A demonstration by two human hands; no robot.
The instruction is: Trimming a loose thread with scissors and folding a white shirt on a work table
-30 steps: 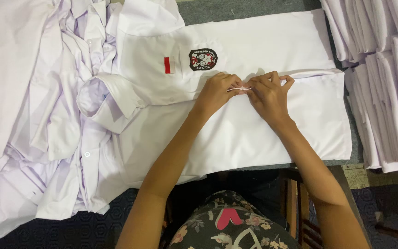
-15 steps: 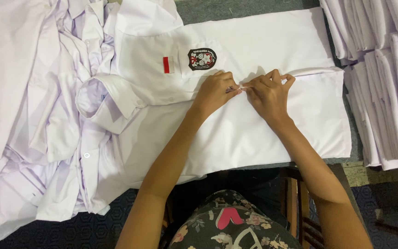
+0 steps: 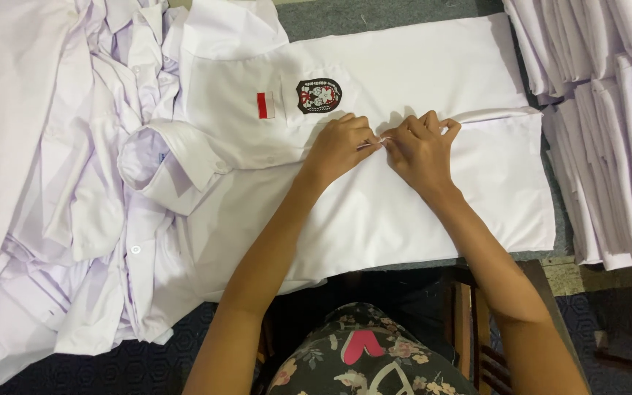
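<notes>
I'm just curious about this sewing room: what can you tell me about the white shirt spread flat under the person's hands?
The white short-sleeved cotton-looking shirt lies flat, front up, collar to the left, on a grey surface. Its chest bears a small red-and-white rectangular patch and a dark shield-shaped badge. The left hand and right hand pinch its front placket together at mid-chest. A heap of loose white shirts overlaps its collar side.
</notes>
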